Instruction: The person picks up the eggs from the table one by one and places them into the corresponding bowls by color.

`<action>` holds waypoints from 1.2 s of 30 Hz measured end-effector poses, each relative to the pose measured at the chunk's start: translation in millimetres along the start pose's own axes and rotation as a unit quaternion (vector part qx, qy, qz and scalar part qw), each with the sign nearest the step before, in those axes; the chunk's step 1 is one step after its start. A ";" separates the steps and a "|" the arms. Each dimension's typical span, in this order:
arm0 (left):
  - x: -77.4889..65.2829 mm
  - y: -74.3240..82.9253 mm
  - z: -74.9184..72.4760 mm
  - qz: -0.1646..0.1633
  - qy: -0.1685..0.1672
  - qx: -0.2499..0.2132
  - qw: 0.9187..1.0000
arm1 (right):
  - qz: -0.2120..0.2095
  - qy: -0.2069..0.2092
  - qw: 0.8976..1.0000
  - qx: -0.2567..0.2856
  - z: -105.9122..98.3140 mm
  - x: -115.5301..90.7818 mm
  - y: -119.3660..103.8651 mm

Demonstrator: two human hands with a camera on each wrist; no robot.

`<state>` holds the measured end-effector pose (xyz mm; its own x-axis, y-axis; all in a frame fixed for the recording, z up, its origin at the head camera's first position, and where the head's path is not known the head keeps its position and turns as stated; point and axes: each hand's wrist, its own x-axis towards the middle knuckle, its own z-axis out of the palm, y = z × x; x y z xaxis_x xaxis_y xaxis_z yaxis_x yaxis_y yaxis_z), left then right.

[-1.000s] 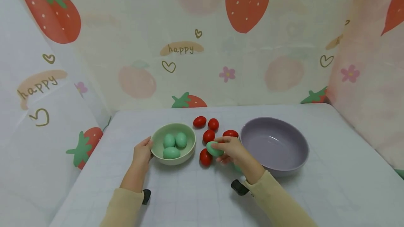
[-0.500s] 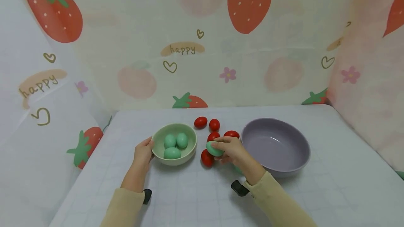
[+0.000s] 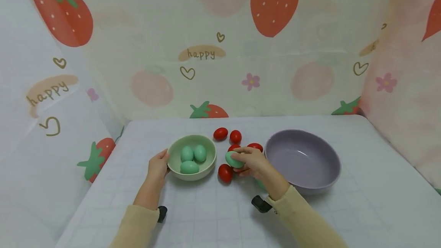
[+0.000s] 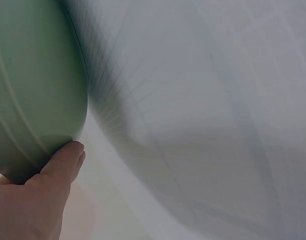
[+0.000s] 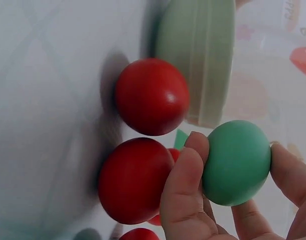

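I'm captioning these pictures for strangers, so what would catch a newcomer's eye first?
Probably the glossy red eggs, vivid on the pale table between the light green bowl at left and the wide purple bowl at right. Next, the green egg pinched in the right hand, prominent in the right wrist view. Behind, big printed strawberries stand out on the backdrop.

With right hand (image 3: 254, 162), partly hides green object (image 3: 260, 183) on near side, red egg (image 3: 233, 147) on far side. Crops green bowl (image 4: 37, 85) at left wrist view's edge.
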<state>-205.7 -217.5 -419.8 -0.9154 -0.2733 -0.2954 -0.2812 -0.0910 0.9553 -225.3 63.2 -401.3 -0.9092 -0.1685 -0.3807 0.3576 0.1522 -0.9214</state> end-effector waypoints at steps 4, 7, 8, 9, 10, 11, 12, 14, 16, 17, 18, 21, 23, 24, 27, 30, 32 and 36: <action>-2.9 -0.2 -0.6 0.002 0.001 -0.004 1.000 | 0.005 -0.002 1.000 0.006 1.7 0.2 -5.6; -3.3 1.2 -0.5 0.005 0.002 -0.009 1.000 | 0.002 -0.004 1.000 0.017 2.0 0.8 -12.8; -2.8 1.5 -0.7 0.006 0.002 -0.011 1.000 | 0.002 -0.004 1.000 0.024 2.6 1.2 -15.3; -2.0 1.8 -0.6 0.007 0.001 -0.012 1.000 | -0.001 -0.008 0.999 0.030 3.2 1.4 -17.8; -1.1 1.9 -0.5 0.005 0.002 -0.012 1.000 | -0.001 -0.011 0.999 0.039 4.1 2.3 -20.3; -0.5 2.1 -0.3 0.005 0.001 -0.011 1.000 | -0.002 -0.017 0.999 0.048 5.4 3.1 -22.6; -0.1 2.2 0.0 0.004 0.002 -0.010 1.000 | -0.002 -0.023 0.998 0.054 7.1 4.0 -25.0; 1.1 2.5 0.4 0.004 0.003 -0.011 1.000 | -0.007 -0.033 0.997 0.063 11.8 6.0 -29.5; 1.7 2.7 0.4 0.007 0.006 -0.013 1.000 | -0.012 -0.042 0.997 0.068 17.1 8.9 -32.8; 1.6 2.6 0.1 0.009 0.006 -0.011 1.000 | -0.015 -0.046 0.996 0.069 20.0 9.6 -34.0; 1.5 2.5 -0.5 0.010 0.007 -0.009 1.000 | -0.016 -0.049 0.996 0.069 22.8 10.0 -35.0; 0.1 1.1 -3.9 0.011 0.012 -0.006 1.000 | -0.016 -0.058 0.996 0.068 31.3 11.9 -36.0; -0.9 0.8 -4.7 0.013 0.010 -0.003 1.000 | -0.015 -0.062 0.996 0.066 34.9 12.7 -37.1; -1.2 0.7 -5.1 0.014 0.009 -0.004 1.000 | -0.015 -0.064 0.996 0.062 36.6 13.2 -38.0; -2.1 0.7 -6.1 0.014 0.008 -0.005 1.000 | -0.016 -0.072 0.996 0.051 42.8 16.0 -41.7; -2.0 0.2 -6.8 0.009 0.006 0.000 1.000 | -0.014 -0.082 0.996 0.040 50.0 20.0 -45.6; -1.8 0.3 -6.6 0.007 0.004 0.003 1.000 | -0.014 -0.090 0.995 0.038 55.1 23.4 -47.7; 0.3 0.3 -4.7 0.005 -0.001 0.005 1.000 | -0.017 -0.101 0.994 0.030 64.5 29.6 -50.3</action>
<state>-204.7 -222.1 -419.7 -0.9186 -0.2726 -0.2861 -0.2753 -0.0778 0.9582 -256.4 -12.3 -371.2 -0.8615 -0.3662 -0.3518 0.3452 0.0858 -0.9346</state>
